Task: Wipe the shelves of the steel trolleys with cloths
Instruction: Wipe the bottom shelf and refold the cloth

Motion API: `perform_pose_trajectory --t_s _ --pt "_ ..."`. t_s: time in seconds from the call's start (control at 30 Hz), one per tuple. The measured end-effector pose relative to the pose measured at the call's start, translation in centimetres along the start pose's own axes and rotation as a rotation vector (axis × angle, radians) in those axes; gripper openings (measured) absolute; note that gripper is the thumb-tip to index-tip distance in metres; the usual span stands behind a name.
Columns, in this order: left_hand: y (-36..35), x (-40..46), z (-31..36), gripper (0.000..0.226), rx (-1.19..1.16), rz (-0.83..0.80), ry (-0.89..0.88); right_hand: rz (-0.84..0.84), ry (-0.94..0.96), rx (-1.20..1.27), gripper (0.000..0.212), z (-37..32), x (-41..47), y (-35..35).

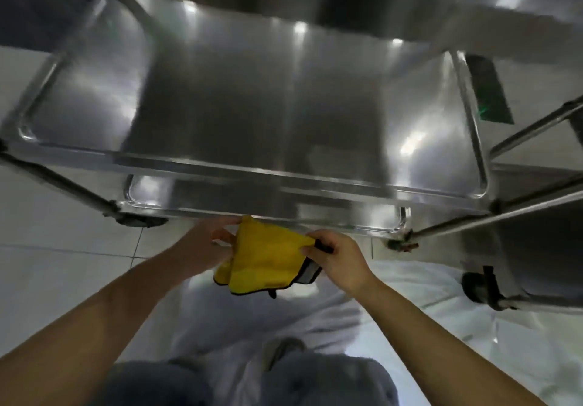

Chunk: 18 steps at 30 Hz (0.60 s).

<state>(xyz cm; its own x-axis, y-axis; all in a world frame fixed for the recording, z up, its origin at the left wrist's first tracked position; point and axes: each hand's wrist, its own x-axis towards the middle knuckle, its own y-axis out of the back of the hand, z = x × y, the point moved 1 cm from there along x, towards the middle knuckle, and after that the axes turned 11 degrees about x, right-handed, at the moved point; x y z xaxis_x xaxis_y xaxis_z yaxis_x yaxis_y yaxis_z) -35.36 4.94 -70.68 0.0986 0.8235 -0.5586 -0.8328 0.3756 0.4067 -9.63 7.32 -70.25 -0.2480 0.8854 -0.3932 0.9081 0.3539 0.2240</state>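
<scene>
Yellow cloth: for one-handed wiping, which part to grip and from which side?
Probably grip the folded middle of the yellow cloth from above, palm down. It hangs in loose layers between the left hand and right hand, each pinching an upper corner in front of the trolley shelf. Bunching the layers should leave a flat pad underneath.

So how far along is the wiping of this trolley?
Nothing here shows a shelf already wiped; steel glare hides that. In hand: the left hand and right hand pinch a yellow cloth between them, apparently folding it, off the steel. Left, as far as I can tell: wiping the middle shelf and the lower shelf beneath it.
</scene>
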Motion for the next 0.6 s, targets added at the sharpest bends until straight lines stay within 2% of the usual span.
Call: perform_pose_trajectory --t_s 0.17,0.3,0.37,0.5,0.6 --pt "-5.3 11.0 -7.3 0.053 -0.11 0.015 -0.027 0.059 0.09 -0.023 0.015 11.3 7.6 -0.2" --pt "-7.6 16.2 -10.7 0.055 -0.116 -0.013 -0.131 0.124 0.136 -0.002 0.01 17.1 12.2 0.3" --pt "-8.3 17.1 -11.3 0.058 -0.127 0.008 -0.175 0.127 0.158 -0.009 0.006 18.4 13.7 0.4" --pt "-8.9 17.3 -10.0 0.087 -0.18 0.071 -0.244 0.201 0.211 -0.017 0.009 18.0 15.0 0.9" --pt "-8.9 18.2 -8.3 0.085 -0.263 0.083 -0.253 0.272 0.291 -0.113 0.01 16.0 16.3 1.6"
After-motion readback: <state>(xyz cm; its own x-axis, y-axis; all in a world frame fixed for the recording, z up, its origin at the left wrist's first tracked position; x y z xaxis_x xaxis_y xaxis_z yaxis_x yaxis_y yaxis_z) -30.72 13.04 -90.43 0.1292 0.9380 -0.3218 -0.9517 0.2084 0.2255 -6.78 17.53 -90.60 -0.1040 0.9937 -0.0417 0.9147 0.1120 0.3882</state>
